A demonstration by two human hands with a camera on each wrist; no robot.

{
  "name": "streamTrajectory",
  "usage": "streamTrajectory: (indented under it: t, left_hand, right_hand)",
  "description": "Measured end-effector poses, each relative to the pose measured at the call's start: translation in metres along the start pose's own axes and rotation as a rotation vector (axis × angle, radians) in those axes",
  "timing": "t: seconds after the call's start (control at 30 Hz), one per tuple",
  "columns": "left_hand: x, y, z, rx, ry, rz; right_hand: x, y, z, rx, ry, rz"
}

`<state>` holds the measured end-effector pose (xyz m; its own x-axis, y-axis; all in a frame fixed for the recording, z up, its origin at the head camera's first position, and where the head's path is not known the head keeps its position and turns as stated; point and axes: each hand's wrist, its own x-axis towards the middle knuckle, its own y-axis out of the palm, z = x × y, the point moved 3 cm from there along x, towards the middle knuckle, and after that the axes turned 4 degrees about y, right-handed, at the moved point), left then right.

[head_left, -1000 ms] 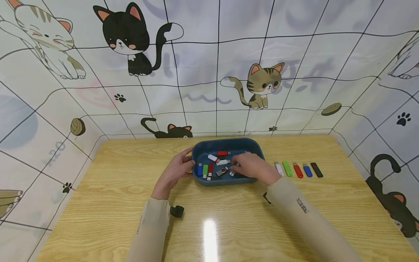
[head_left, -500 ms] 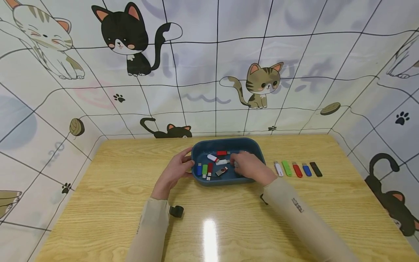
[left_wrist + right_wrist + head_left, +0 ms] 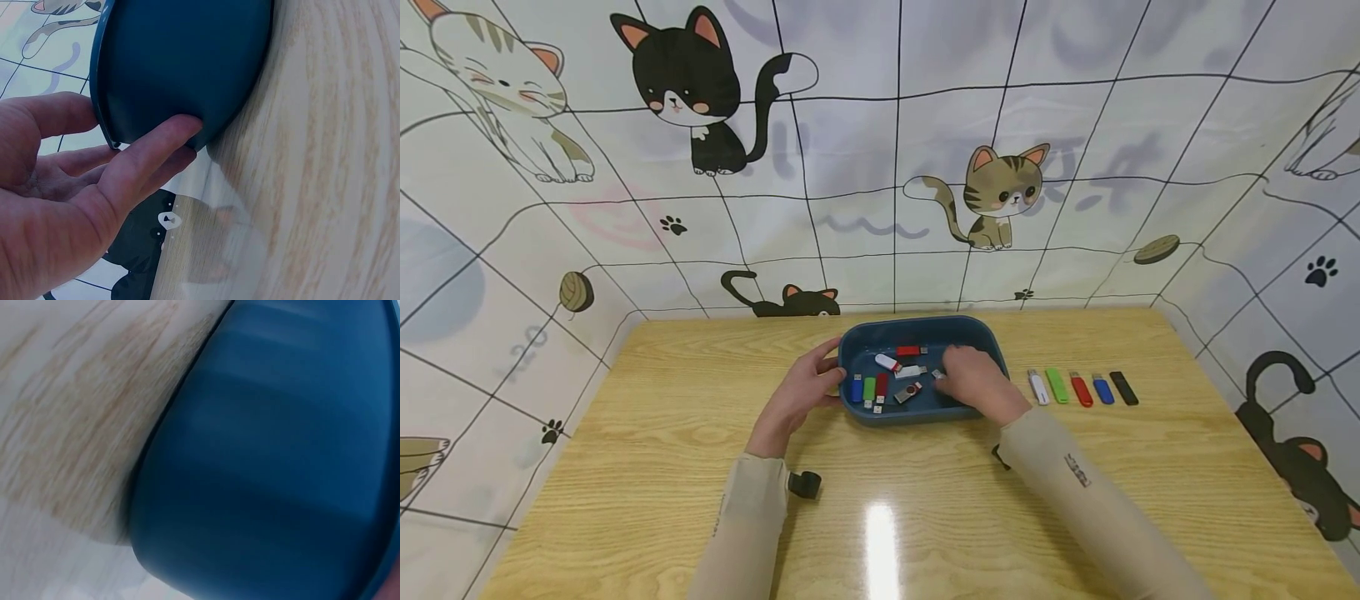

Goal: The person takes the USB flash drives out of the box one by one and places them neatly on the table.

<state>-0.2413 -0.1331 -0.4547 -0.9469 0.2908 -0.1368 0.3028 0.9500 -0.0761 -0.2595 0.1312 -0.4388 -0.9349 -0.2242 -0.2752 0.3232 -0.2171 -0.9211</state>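
A dark blue plastic tray [image 3: 917, 420] holds several USB flash drives in red, white, blue, green and grey metal. My left hand [image 3: 805, 385] rests against the tray's left end. In the left wrist view its fingers [image 3: 164, 140] lie against the outer wall and rim, mostly straight. Inside the tray's right half, my right hand [image 3: 976, 379] has bent fingers and pinches a small USB flash drive [image 3: 937, 374], whose metal end pokes out at the left. My palm hides the rest of that drive. The right wrist view has only the tray's outer wall [image 3: 250, 456] and a sliver of hand.
Right of the tray, a row of USB flash drives lies on the wooden table [image 3: 700, 467]: white [image 3: 1038, 387], green [image 3: 1057, 386], red [image 3: 1082, 389], blue [image 3: 1104, 390] and black [image 3: 1125, 388]. Behind the table hangs a cat-patterned backdrop [image 3: 857, 192].
My right hand has lifted the small drive from the tray's near right part and shifted it slightly back within the tray. The left hand and the row outside stay where they were.
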Motion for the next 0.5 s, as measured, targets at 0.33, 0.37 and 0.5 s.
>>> streamTrajectory:
  t: [0.33, 0.37, 0.5]
  left_hand:
    - [0.0007, 0.0009, 0.0010, 0.014, -0.011, -0.020]
    - [0.0007, 0.0009, 0.0011, 0.015, -0.009, -0.019]
    - [0.0003, 0.0005, 0.0007, 0.008, -0.006, -0.012]
  right_hand:
    - [-0.0022, -0.0009, -0.0014, 0.078, -0.018, -0.017]
    - [-0.0023, -0.0015, -0.0018, 0.083, -0.019, -0.025]
    - [-0.0038, -0.0069, -0.0028, 0.098, -0.050, -0.088]
